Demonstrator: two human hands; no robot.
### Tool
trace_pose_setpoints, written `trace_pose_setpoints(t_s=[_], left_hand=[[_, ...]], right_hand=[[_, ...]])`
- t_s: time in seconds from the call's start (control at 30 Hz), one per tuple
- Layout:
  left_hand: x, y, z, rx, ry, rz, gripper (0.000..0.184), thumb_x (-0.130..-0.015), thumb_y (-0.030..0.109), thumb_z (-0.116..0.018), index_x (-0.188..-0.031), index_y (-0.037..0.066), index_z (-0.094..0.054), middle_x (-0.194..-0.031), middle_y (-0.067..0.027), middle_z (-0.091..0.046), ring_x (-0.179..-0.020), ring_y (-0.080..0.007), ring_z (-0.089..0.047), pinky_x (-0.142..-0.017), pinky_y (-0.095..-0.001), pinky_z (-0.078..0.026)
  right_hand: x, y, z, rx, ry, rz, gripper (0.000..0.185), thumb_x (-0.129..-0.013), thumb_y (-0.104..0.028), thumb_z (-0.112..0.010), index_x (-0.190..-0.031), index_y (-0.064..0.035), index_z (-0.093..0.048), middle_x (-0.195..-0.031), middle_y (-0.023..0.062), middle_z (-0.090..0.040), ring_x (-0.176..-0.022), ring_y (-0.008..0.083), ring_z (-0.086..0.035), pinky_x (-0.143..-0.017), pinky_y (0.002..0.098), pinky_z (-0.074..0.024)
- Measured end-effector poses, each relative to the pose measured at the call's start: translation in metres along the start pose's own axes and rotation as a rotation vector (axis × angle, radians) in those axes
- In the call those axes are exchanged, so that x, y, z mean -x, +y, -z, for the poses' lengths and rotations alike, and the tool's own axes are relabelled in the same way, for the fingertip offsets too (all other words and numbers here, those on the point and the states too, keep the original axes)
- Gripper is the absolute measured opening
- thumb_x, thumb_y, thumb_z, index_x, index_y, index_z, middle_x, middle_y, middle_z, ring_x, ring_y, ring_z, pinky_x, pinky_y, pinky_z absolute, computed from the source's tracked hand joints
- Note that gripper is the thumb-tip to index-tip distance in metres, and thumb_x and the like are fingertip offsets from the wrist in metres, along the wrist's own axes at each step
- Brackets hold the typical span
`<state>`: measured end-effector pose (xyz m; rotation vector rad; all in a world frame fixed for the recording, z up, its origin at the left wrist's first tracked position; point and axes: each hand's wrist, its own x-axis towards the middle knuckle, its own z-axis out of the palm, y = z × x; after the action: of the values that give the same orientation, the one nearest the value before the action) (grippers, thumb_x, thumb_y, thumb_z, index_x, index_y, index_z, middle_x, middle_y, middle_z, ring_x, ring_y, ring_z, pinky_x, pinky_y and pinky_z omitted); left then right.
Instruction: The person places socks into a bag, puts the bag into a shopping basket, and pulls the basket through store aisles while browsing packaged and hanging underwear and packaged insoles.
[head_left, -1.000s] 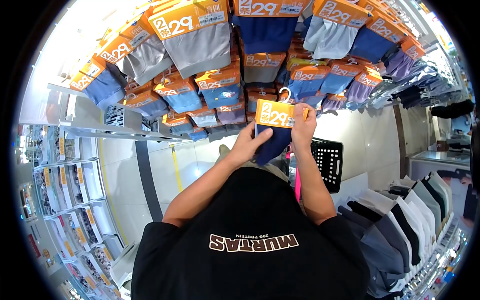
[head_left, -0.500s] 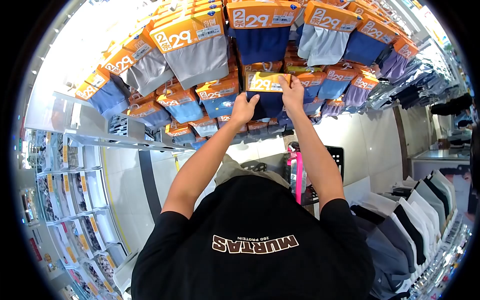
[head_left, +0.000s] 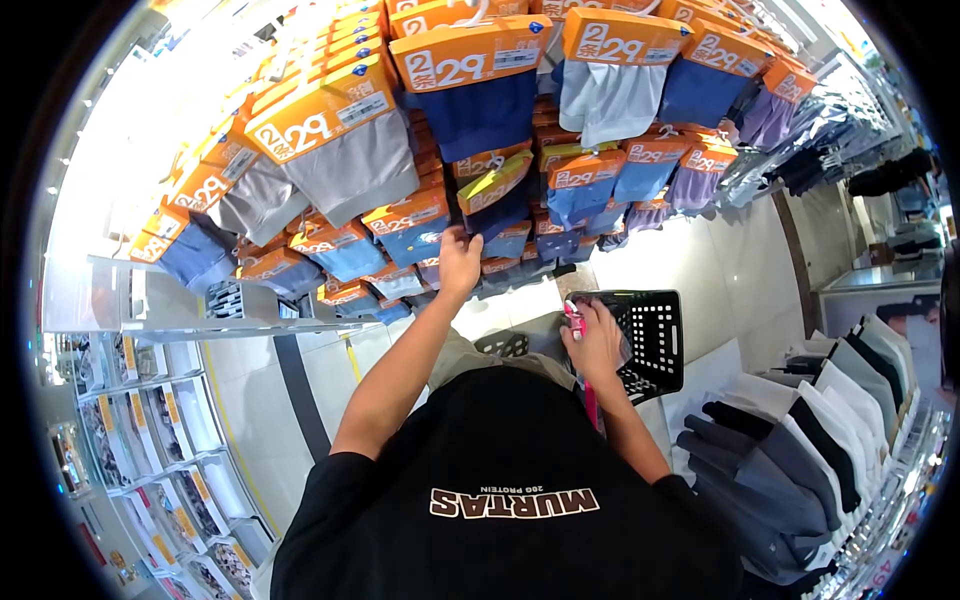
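My left hand (head_left: 460, 262) is at the lower left corner of a navy underwear pack (head_left: 495, 213) with a yellow-orange header. Its thumb and fingers are closed at the fabric's edge, and the pack hangs tilted among the others on the rack. Lower down on the right, my right hand (head_left: 597, 338) is wrapped round a pink strip (head_left: 576, 318) beside the black shopping basket (head_left: 668, 345). Part of that strip is hidden by the hand.
Rows of orange-topped underwear packs (head_left: 320, 120) hang ahead, marked 29. White shelves (head_left: 150, 430) with small packaged goods stand at left. Grey, black and white garments (head_left: 800, 430) hang at lower right. A pale tiled floor (head_left: 715, 260) lies between the displays.
My right hand has let go of the navy pack and dropped to the pink strip by the basket. The pack now tilts, and my left hand is lower at its corner.
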<state>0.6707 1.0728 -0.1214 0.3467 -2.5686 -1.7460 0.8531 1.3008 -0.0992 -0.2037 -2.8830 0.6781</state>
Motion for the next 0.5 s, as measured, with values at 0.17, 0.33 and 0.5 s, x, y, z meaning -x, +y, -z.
trace_pose_setpoints(t_s=[0.17, 0.33, 0.5], left_hand=[[0.037, -0.025, -0.021, 0.143, -0.205, 0.185, 0.034, -0.087, 0.02, -0.072, -0.11, -0.002, -0.061, -0.099, -0.0086, -0.066, -0.093, -0.0177, -0.06, -0.088, -0.0316, -0.047], [0.076, -0.003, -0.036, 0.094, -0.485, 0.231, 0.03, -0.089, 0.024, -0.071, -0.105, 0.0, -0.065, -0.101, -0.0075, -0.068, -0.09, -0.0151, -0.062, -0.083, -0.0297, -0.048], [0.054, 0.014, -0.058, 0.094, -0.521, 0.061, 0.036, -0.088, 0.027, -0.072, -0.109, -0.001, -0.062, -0.1, -0.0073, -0.068, -0.089, -0.0162, -0.062, -0.082, -0.0302, -0.049]], right_hand=[[0.011, -0.016, 0.032, -0.199, -0.309, -0.389, 0.062, -0.082, -0.023, -0.071, -0.138, -0.0153, -0.045, -0.108, 0.0262, -0.065, -0.095, 0.0461, -0.064, -0.08, 0.0555, -0.0489], [0.008, 0.005, 0.024, -0.229, -0.281, -0.379, 0.055, -0.083, -0.013, -0.065, -0.136, -0.0132, -0.048, -0.085, 0.0251, -0.068, -0.082, 0.0463, -0.064, -0.078, 0.0549, -0.0486], [0.002, 0.032, 0.041, -0.231, -0.273, -0.332, 0.056, -0.084, -0.008, -0.061, -0.137, -0.0153, -0.046, -0.079, 0.0274, -0.065, -0.076, 0.0487, -0.063, -0.073, 0.0575, -0.0486]])
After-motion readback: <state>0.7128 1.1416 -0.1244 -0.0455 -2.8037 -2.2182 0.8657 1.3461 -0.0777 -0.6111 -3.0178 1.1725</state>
